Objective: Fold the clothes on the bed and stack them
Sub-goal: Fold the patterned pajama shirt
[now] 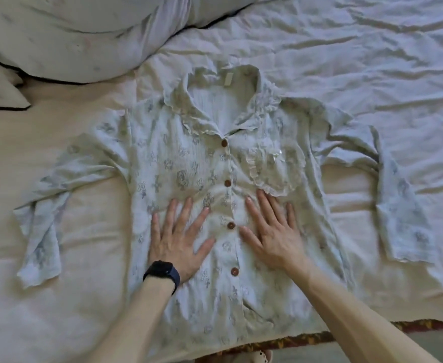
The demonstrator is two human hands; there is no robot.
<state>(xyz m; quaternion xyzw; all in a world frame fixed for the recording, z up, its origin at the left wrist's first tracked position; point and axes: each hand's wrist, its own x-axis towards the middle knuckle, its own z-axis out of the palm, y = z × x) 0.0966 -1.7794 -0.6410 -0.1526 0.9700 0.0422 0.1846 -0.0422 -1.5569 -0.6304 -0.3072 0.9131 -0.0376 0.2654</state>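
A pale green pyjama shirt (189, 163) with a faint print, brown buttons and a frilled collar lies face up and spread flat on the bed (89, 231), collar away from me, both sleeves out to the sides. My left hand (181, 237), with a dark watch on its wrist, presses flat on the shirt front just left of the button line. My right hand (270, 231) lies flat on the cloth just right of the buttons, below the frilled chest pocket. Fingers of both hands are straight and spread.
A white pillow (71, 35) with dark piping lies at the back left. A crumpled white sheet (359, 61) covers the bed's right and far side. The bed's near edge with a patterned red strip (307, 339) runs along the bottom right.
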